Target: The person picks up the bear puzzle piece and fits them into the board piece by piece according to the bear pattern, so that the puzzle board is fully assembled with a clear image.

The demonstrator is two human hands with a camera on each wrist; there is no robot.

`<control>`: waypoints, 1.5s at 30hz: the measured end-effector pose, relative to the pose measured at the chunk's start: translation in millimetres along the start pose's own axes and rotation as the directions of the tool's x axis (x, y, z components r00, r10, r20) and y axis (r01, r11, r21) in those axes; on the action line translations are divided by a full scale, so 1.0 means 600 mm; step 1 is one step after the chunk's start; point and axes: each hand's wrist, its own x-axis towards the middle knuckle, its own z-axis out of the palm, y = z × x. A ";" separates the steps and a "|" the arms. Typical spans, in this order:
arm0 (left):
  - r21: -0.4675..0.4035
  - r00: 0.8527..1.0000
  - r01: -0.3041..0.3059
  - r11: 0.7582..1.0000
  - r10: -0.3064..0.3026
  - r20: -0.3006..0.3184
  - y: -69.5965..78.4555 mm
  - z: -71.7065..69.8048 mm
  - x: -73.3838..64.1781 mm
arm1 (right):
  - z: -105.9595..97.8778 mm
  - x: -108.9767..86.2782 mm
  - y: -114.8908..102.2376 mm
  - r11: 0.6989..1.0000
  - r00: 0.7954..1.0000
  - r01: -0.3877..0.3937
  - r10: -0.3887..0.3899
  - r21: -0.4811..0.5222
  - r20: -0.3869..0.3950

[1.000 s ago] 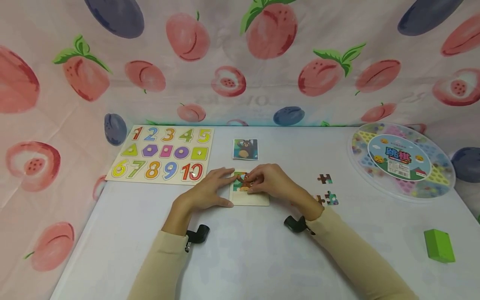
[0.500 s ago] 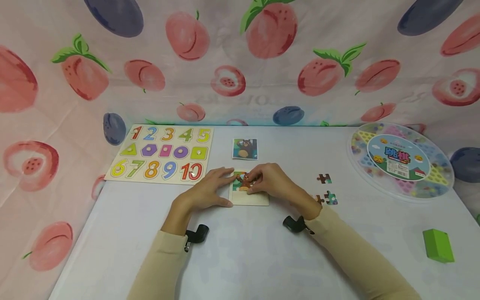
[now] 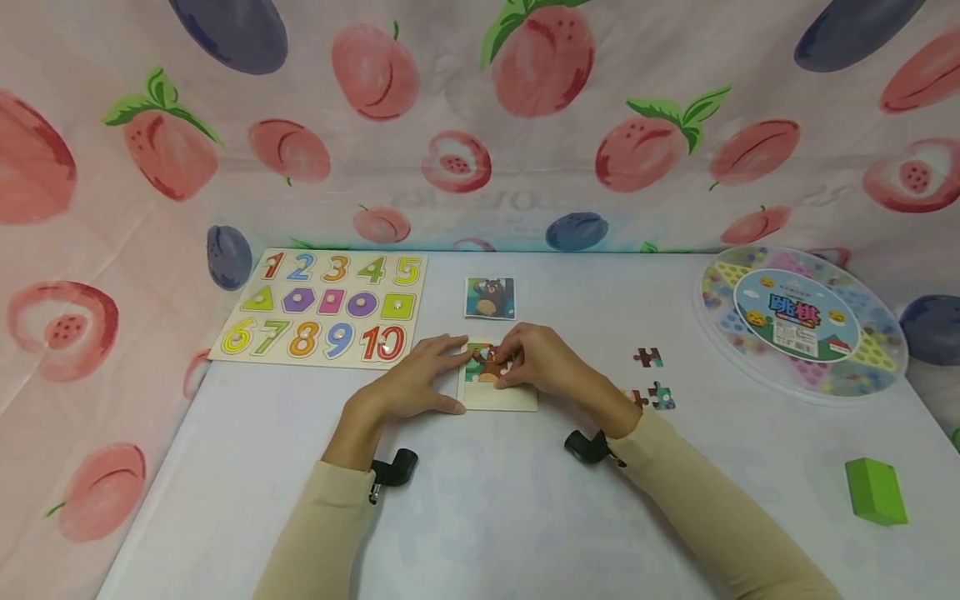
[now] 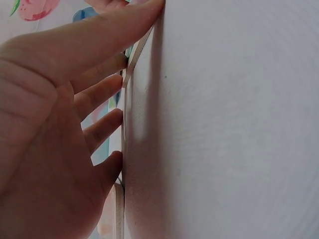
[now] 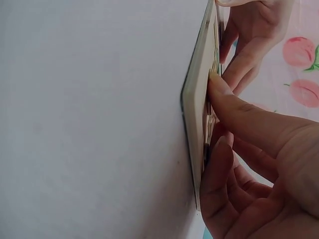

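Note:
In the head view a small wooden puzzle board (image 3: 501,400) lies flat at mid-table, a brown bear picture partly pieced in its upper part and bare wood along its near side. My left hand (image 3: 411,382) rests at its left side with fingers and thumb spread, touching the edge. Over the right half of the picture, my right hand (image 3: 547,360) pinches a jigsaw piece down against the board. The right wrist view shows the thumb (image 5: 244,112) and curled fingers on the board's face; the piece is mostly hidden between them. A bear picture card (image 3: 490,298) lies just beyond the board.
Several loose jigsaw pieces (image 3: 663,396) lie right of the right hand, one partly behind the wrist. A number-and-shape board (image 3: 352,329) is at back left. A round Chinese checkers set (image 3: 806,321) and a green block (image 3: 876,492) are at right.
The right hand's knuckles have shifted very slightly while its fingertips stay on the same part of the board. The left hand and the board keep their places.

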 end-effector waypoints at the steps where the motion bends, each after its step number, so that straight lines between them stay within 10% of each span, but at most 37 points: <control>1: 0.000 1.000 0.002 1.000 -0.002 0.001 0.000 0.000 0.000 | 0.000 0.000 0.000 1.000 1.000 -0.002 0.002 0.001 0.000; 28: 0.056 0.999 -0.034 0.998 0.035 -0.009 -0.001 0.001 0.000 | -0.034 -0.032 0.019 0.993 0.992 -0.059 0.047 0.101 0.115; 45: 0.036 1.000 -0.012 0.999 0.012 -0.003 0.003 0.001 -0.001 | -0.132 -0.134 0.084 0.996 0.994 -0.061 0.067 0.068 -0.092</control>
